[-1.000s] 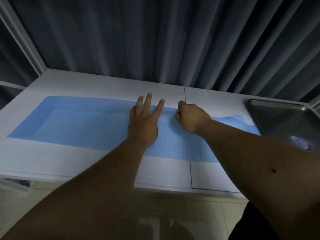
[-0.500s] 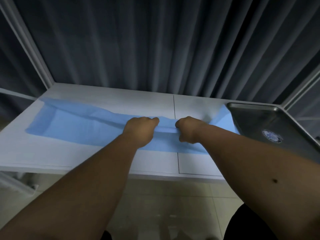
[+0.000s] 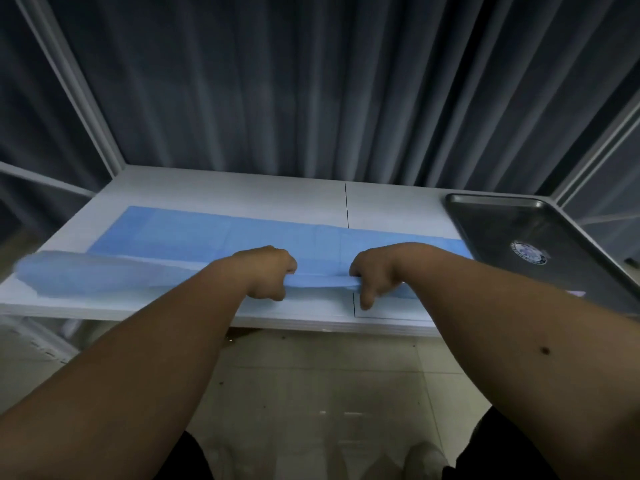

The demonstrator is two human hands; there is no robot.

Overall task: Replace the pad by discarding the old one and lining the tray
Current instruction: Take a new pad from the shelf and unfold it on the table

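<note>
Blue pad [image 3: 214, 237] lies lengthwise across the table [image 3: 391, 206], my left hand [image 3: 266, 271] and right hand [image 3: 375, 271] both clenched on its folded near edge (blurred at left), the tray [image 3: 485, 216] just rightward, nearer my right.

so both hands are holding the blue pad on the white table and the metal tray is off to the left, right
Not quite: the metal tray sits off to the right, not the left, as the head view shows. The rest holds: the left hand and the right hand both hold the blue pad on the white table.
</note>
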